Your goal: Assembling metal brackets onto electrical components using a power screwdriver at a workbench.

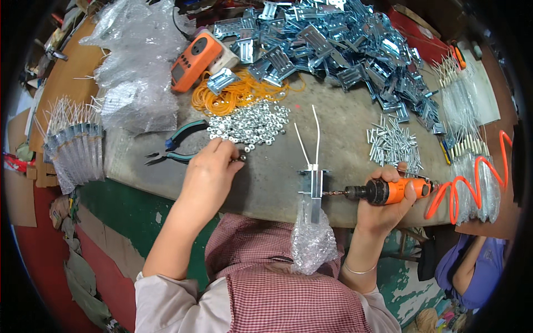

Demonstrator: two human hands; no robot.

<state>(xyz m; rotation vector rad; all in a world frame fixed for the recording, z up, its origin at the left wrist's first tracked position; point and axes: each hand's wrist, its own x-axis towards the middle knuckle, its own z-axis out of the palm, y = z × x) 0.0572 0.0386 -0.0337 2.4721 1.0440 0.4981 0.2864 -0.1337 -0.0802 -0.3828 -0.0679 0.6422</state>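
My left hand (pixel 208 172) is beside a pile of small silvery nuts (pixel 250 123), its thumb and fingers pinched on a nut (pixel 242 158). Wrapped round an orange air screwdriver (pixel 391 192) is my right hand (pixel 383 211). The tool lies level, its bit pointing left at the side of a metal bracket assembly (pixel 316 186). Two white wires (pixel 317 130) rise from that assembly, and bubble wrap (pixel 313 244) covers its lower end, which overhangs the table's front edge. Pliers with dark and teal handles (pixel 180 139) lie just beyond my left hand.
Metal brackets (pixel 327 50) are heaped at the back. Screws (pixel 391 145) lie beyond my right hand. Orange cord (pixel 239 91), an orange meter (pixel 194 61) and wrapped bundles (pixel 78 144) sit leftward. A coiled red hose (pixel 472 183) trails right; another person's arm (pixel 469 266) shows lower right.
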